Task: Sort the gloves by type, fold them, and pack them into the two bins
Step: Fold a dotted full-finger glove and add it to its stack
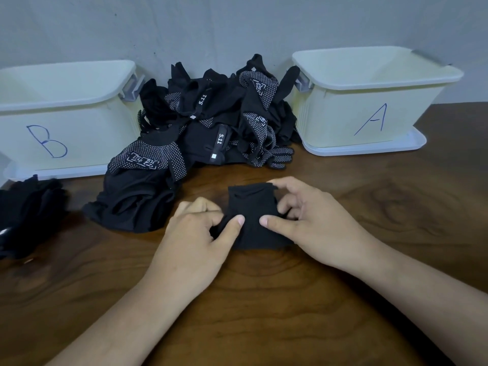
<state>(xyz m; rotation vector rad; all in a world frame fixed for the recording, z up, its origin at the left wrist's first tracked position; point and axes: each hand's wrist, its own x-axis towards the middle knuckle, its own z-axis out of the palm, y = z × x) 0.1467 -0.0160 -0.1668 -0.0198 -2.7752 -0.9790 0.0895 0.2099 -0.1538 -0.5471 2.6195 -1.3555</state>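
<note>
A folded plain black glove (pixel 252 207) lies on the wooden table in front of me. My left hand (pixel 200 233) pinches its left edge, thumb on top. My right hand (pixel 303 215) grips its right side, with the thumb pressing on the fabric and the fingers curled over the far corner. Behind it is a pile of black gloves (pixel 211 122), some with white dots, some with a "5.11" strap. The cream bin marked B (pixel 66 107) stands at the back left, and the bin marked A (pixel 369 85) at the back right.
A separate heap of black gloves (pixel 26 212) lies at the left edge of the table. Each bin sits on a white lid. A grey wall runs right behind the bins. Bare wood (pixel 396 207) shows to the right of my hands and in front.
</note>
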